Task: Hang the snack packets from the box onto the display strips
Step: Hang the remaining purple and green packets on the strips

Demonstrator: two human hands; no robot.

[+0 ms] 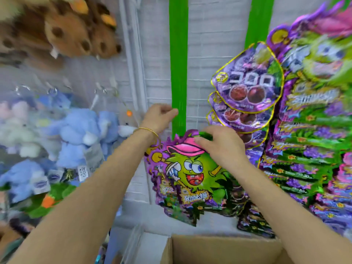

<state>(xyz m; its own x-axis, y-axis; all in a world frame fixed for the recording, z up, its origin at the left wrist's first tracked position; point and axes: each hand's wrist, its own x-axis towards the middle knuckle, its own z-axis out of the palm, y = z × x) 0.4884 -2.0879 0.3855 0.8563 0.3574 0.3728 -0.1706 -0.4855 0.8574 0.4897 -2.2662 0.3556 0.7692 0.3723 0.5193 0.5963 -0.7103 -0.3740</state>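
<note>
At the foot of the display strip: a snack packet, purple-edged with a green cartoon face in a pink cap, stands upright with its top at the strip's lower end; like packets overlap behind and below it.
Right hand: fingers curled over the packet's top edge, pinching it at the pink cap.
Left hand: fingers curled, thumb and fingertips closed on the left edge of the strip, just above the packet; a gold bangle circles the wrist.
Display strip: bright green, hanging straight down the white wire grid wall; bare above the hands.
Second strip: green, to the right, carrying round purple grape packets that overlap downward.
Far right: a dense hanging column of green and purple packets, blurred at the top.
Box: brown cardboard, open, at the bottom edge below the arms; its contents cannot be seen.
Left side: blue plush toys with tags, hanging in a cluster, and brown spotted plush toys above them, all blurred.
</note>
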